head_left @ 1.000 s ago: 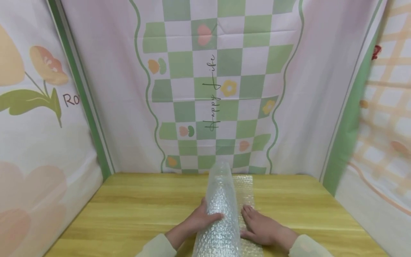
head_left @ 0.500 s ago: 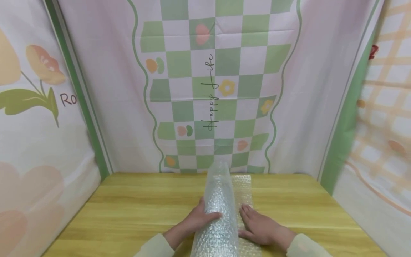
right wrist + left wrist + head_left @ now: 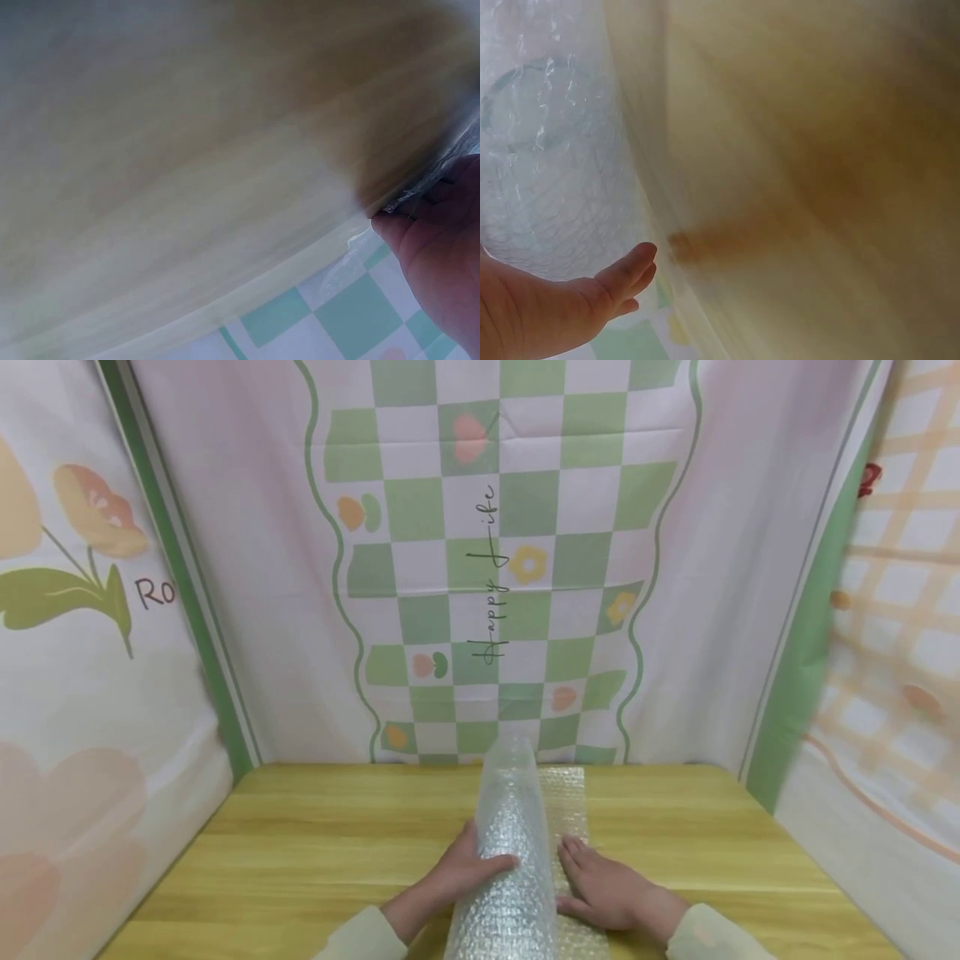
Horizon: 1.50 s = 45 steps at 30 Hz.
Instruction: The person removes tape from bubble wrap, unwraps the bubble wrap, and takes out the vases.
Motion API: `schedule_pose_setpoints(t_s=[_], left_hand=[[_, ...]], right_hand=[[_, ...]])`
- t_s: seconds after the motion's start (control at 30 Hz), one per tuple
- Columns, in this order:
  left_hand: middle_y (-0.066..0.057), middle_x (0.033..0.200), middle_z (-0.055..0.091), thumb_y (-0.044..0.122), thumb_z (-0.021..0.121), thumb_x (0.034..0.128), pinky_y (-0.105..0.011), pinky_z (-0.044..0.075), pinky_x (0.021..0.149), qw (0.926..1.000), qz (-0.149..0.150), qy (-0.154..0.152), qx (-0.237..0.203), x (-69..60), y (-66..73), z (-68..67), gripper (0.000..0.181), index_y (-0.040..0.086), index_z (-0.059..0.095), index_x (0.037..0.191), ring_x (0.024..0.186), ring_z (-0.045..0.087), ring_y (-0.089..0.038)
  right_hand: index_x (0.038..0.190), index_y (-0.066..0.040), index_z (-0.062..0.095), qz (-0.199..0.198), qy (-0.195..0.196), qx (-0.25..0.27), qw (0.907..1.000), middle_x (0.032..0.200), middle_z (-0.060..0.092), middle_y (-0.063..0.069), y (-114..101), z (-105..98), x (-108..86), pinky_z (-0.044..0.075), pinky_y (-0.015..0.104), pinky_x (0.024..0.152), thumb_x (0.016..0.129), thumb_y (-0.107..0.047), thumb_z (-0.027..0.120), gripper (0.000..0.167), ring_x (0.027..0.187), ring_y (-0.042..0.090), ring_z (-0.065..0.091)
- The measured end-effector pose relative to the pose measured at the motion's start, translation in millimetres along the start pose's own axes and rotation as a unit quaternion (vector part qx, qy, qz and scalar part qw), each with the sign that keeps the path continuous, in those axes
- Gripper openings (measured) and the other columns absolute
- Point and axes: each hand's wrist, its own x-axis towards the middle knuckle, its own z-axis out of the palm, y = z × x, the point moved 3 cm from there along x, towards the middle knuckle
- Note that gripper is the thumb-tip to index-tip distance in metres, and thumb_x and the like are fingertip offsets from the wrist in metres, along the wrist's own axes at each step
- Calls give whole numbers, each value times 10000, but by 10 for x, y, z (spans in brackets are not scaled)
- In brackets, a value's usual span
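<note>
A large roll of clear bubble wrap [image 3: 510,860] lies lengthwise on the wooden table. Its loose flat layer [image 3: 564,797] extends out from under the right side. My left hand [image 3: 463,870] rests against the roll's left side, thumb across its upper surface, fingers fairly straight. In the left wrist view, that hand [image 3: 562,307] lies beside the roll [image 3: 547,172]. Flat on the loose layer, just right of the roll, my right hand [image 3: 609,889] presses down with extended fingers. The right wrist view shows this hand [image 3: 442,247] at the right edge.
The wooden table [image 3: 337,827] spreads to both sides of the roll. Behind it hangs a checkered green and white cloth [image 3: 480,568]. Patterned cloths stand at the left [image 3: 67,693] and the right [image 3: 892,693].
The head view has shifted slightly, so the scene sits a little farther left in the picture. Both hands and the roll keep the same arrangement.
</note>
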Motion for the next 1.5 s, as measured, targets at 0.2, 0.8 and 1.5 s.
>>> schedule_pose_setpoints(t_s=[0.2,0.8,1.5], left_hand=[[-318,1493,277,382,791,774,-621,298,1060,9993,299,188,122,27,18,12,1091,-59,123,1515,1335,319,-480],[-304,1558,78,539,703,822,-543,195,1132,9852,632,167,1583,102,264,87,1102,-107,123,1501,1426,128,-431],[-348,1534,103,656,757,697,-508,283,1112,9697,263,508,2373,152,392,189,1273,-155,156,1472,1407,183,-447]], right_hand=[[1408,160,349,26,-32,-46,10000,1467,302,354,-5,-13,3,303,529,1097,965,-607,410,888,1369,447,295],[1419,148,343,100,-202,62,9997,1480,288,346,16,14,-10,299,536,1097,966,-593,426,872,1380,440,279],[1395,165,369,13,-16,33,10000,1459,308,364,-16,-23,-7,320,548,1080,968,-557,462,844,1357,458,310]])
